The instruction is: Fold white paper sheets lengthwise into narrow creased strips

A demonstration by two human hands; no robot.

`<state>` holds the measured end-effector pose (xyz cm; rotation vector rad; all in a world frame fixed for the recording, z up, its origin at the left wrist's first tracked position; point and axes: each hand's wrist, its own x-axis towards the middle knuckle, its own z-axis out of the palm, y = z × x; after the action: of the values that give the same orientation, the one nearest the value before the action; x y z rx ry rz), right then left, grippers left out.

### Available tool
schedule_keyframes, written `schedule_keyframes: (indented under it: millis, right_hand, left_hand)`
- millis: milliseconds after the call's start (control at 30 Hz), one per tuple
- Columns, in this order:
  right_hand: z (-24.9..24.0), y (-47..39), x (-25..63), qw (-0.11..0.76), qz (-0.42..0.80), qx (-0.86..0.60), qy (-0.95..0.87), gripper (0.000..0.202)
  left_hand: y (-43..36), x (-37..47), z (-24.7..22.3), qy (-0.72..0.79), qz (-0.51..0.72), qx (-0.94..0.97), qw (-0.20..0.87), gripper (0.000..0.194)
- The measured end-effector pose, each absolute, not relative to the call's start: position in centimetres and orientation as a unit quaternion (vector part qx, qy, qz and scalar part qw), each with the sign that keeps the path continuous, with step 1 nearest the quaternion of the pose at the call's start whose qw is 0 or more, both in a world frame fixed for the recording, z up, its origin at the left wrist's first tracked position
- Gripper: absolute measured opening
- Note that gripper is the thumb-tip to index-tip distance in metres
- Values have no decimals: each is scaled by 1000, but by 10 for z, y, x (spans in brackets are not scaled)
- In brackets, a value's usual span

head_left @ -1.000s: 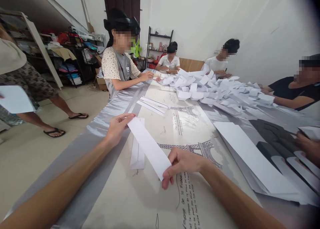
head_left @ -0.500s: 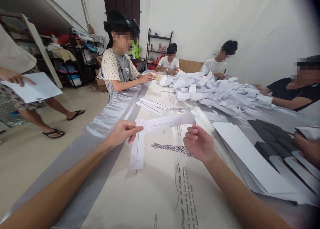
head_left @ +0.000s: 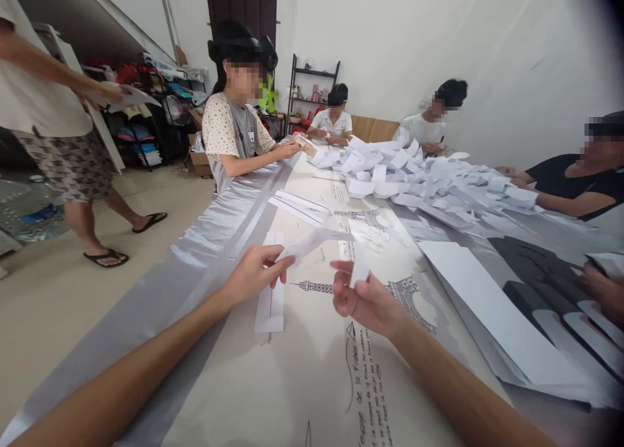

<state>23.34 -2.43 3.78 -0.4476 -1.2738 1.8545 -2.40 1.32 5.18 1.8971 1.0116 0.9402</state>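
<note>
A white paper strip [head_left: 316, 238] is stretched above the table between my two hands, and it bends downward at its right end. My left hand [head_left: 258, 275] pinches the strip's left end between thumb and fingers. The bent right end is held by my right hand [head_left: 363, 301], its fingers partly curled. Beneath my left hand lies another paper strip [head_left: 270, 310] with a dark line along it, flat on the printed tablecloth [head_left: 234, 382]. Farther forward, more lined strips [head_left: 297, 208] rest on the cloth.
A large heap of folded white paper [head_left: 404, 174] covers the far right of the table. A stack of white sheets [head_left: 487, 310] lies right of my right arm. Co-workers sit around the table, one [head_left: 244, 135] at the left edge. Another person [head_left: 58, 102] stands on the floor at left.
My right hand has moved left and lower, and the strip between my hands has gone from nearly straight to bent. The standing person has moved the sheet up and turned toward the shelves.
</note>
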Motion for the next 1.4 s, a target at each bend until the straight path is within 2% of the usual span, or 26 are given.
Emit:
schedule_keyframes:
  millis: [100,167,233,267,333,367,467,633,833,1033,1233,1300,1400]
  right_hand:
    - [46,-17,246,381,692,-187,-584,60]
    - [49,-14,249,327,674,-204,-631,71]
    - [50,-14,245,308,660,-232,-645,76]
    - [49,-15,240,317,646,-253,-646,70]
    - [45,-19,228,373,595,-306,-643,36]
    - [42,-20,223,402,568,-332,-636,26]
    - [36,-23,214,448,536,-383,-605,35]
    - [35,-24,211,465,569,-381,-561,35]
    - [42,-21,212,583,571,-397,-420,41]
    - [46,-13,224,612,570,-402,-372,38]
    - [48,2,252,677,509,-430,-314,49]
    - [46,7,260,686,492,-432,-319,47]
    - [43,13,271,700,465,-432,-327,40]
  left_hand:
    - [14,-26,57,374,379,717,449,42]
    - [12,-24,59,367,389,691,487,43]
    - [6,-18,59,363,393,672,513,42]
    - [3,-15,58,360,384,669,525,40]
    - [-6,-7,54,342,340,677,556,38]
    - [-10,-4,52,333,311,684,570,37]
    - [-20,4,47,331,258,696,583,38]
    - [-25,4,48,336,216,715,573,50]
    - [-24,0,58,318,168,720,594,49]
    - [-23,-2,64,315,152,727,591,49]
    - [-17,-9,63,316,107,730,597,46]
    - [-12,-12,63,313,115,736,590,45]
    - [0,-19,64,337,199,739,548,46]
